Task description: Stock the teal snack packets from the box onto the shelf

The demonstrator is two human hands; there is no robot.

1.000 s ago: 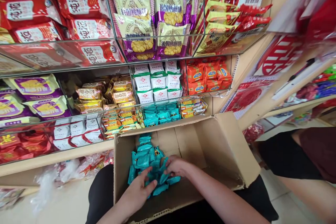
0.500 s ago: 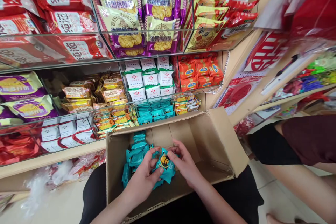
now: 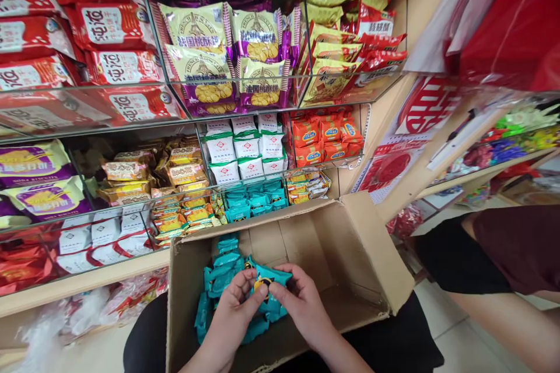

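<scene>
Both hands are inside an open cardboard box (image 3: pixel 363 262) resting across the lap. Between them is a small teal snack packet (image 3: pixel 273 275) with a yellow and black emblem. My left hand (image 3: pixel 238 303) pinches its left side, the thumb across the front. On the other side, my right hand (image 3: pixel 301 306) grips the packet with its thumb on the face and fingers behind. More teal packets (image 3: pixel 223 271) are stacked along the left part of the box, partly hidden by my left hand.
Ahead, glass-fronted shelves hold purple biscuit packs (image 3: pixel 201 76), red packs (image 3: pixel 109 26), white-and-green packets (image 3: pixel 251 148), orange packets (image 3: pixel 328 137) and a bin of teal packets (image 3: pixel 256 198). Another person's leg (image 3: pixel 494 326) is at the right. Red bags (image 3: pixel 511 41) hang upper right.
The hands have come closer together around the teal packet, whose top now tilts differently, with both thumbs on its face. The camera view has shifted, so the shelves sit slightly lower.
</scene>
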